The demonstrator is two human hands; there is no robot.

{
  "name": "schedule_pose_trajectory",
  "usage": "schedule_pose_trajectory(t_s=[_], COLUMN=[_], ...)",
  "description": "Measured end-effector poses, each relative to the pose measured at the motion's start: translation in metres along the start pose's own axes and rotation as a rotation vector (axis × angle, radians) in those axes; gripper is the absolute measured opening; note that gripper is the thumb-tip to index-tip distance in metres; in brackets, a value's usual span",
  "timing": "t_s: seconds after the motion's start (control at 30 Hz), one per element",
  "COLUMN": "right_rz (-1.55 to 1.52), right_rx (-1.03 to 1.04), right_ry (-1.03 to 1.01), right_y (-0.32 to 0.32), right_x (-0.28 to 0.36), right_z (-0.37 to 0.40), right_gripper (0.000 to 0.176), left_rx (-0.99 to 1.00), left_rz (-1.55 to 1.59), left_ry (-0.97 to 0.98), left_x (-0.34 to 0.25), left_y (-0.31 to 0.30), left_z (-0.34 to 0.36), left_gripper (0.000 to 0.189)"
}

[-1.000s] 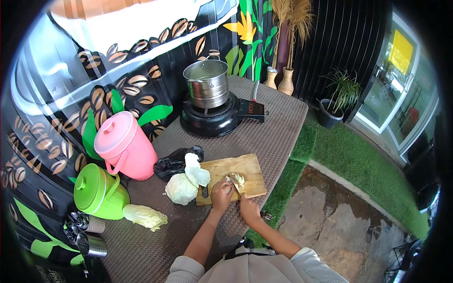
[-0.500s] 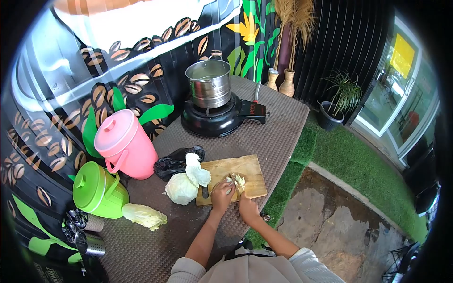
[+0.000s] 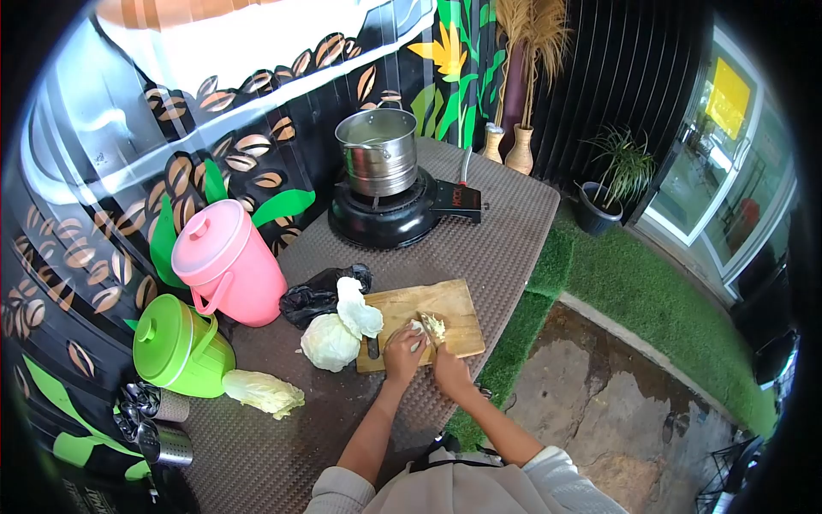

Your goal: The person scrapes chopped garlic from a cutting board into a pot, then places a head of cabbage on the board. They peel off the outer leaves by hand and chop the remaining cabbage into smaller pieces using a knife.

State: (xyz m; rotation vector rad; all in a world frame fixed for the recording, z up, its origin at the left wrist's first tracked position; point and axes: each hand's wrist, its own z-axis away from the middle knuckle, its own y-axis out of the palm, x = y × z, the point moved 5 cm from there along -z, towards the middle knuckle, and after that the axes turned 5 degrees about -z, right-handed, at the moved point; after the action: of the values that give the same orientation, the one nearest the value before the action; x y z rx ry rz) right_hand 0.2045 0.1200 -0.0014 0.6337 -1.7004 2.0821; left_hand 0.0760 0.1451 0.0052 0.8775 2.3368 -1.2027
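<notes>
In the head view, the left hand (image 3: 402,353) has its grip closed on a cabbage piece (image 3: 416,326) lying on the cutting board (image 3: 454,304) atop the worktop (image 3: 497,248), while the right hand (image 3: 449,370), grip clamped on a knife (image 3: 428,332), cuts just beside it.

The wooden cutting board (image 3: 449,307) is showing a pale, matt, bare grain, lying on a table cover (image 3: 505,244) that is looking like coarse brown woven matting. The cut cabbage (image 3: 434,325) on the board is looking pale and faintly waxy, and the knife blade (image 3: 427,331) is reading as dull grey metal. The pot (image 3: 377,154) is gleaming as brushed steel on a stove (image 3: 381,227) shining glossy black, the pink jug (image 3: 227,265) and green jug (image 3: 178,347) are looking like smooth, slightly glossy plastic, and the black bag (image 3: 315,297) is glinting as crinkled plastic film.
</notes>
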Motion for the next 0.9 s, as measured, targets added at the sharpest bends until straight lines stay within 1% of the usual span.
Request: schedule_pose_trajectory(t_s=[0.03, 0.1, 0.23, 0.3, 0.33, 0.47, 0.53, 0.57, 0.63, 0.67, 0.73, 0.87, 0.9], right_rz=[0.0, 0.058, 0.161, 0.086, 0.079, 0.005, 0.056, 0.057, 0.069, 0.071, 0.008, 0.008, 0.006], right_rx=[-0.001, 0.014, -0.047, -0.112, -0.059, -0.035, 0.025, 0.025, -0.047, -0.048, -0.064, -0.042, -0.031], right_ry=[0.003, -0.126, -0.134, -0.054, -0.006, -0.007, -0.091, -0.092, -0.069, -0.072, 0.019, 0.037, 0.0], right_y=[-0.006, -0.015, -0.005, 0.006, 0.009, -0.008, -0.014, -0.013, -0.01, -0.003, 0.006, 0.003, -0.002], right_x=[-0.002, 0.003, 0.007, 0.007, 0.006, 0.006, 0.008, 0.009, 0.01, 0.011, 0.009, 0.008, 0.007], right_z=[-0.002, -0.004, 0.019, 0.021, 0.017, -0.001, -0.005, -0.002, 0.011, 0.014, 0.019, -0.001, -0.01], right_gripper=[0.021, 0.021, 0.022, 0.022, 0.022, 0.022, 0.02, 0.02, 0.021, 0.021, 0.023, 0.024, 0.025], left_rx=[0.002, -0.009, 0.0, 0.021, 0.021, 0.02, 0.016, 0.022, 0.027, 0.035, 0.042, 0.046, 0.051], left_rz=[0.002, 0.006, 0.002, 0.009, 0.009, 0.056, 0.069, 0.071, 0.073, 0.082, 0.094, 0.11, 0.111], left_ry=[0.001, 0.009, -0.014, 0.0, -0.002, -0.041, -0.057, -0.06, -0.063, -0.059, -0.051, -0.055, -0.057], left_x=[-0.002, -0.003, 0.004, 0.006, 0.006, 0.005, 0.005, 0.005, 0.008, 0.009, 0.012, 0.013, 0.013], left_y=[-0.001, -0.002, 0.002, 0.004, 0.004, 0.001, 0.002, 0.002, 0.002, 0.002, 0.005, 0.005, 0.004], left_z=[0.0, -0.002, -0.001, 0.0, 0.0, 0.001, -0.002, -0.002, -0.001, -0.001, 0.001, -0.001, -0.001], left_gripper=[0.009, 0.009, 0.009, 0.009, 0.009, 0.008, 0.007, 0.008, 0.008, 0.009, 0.01, 0.008, 0.008])
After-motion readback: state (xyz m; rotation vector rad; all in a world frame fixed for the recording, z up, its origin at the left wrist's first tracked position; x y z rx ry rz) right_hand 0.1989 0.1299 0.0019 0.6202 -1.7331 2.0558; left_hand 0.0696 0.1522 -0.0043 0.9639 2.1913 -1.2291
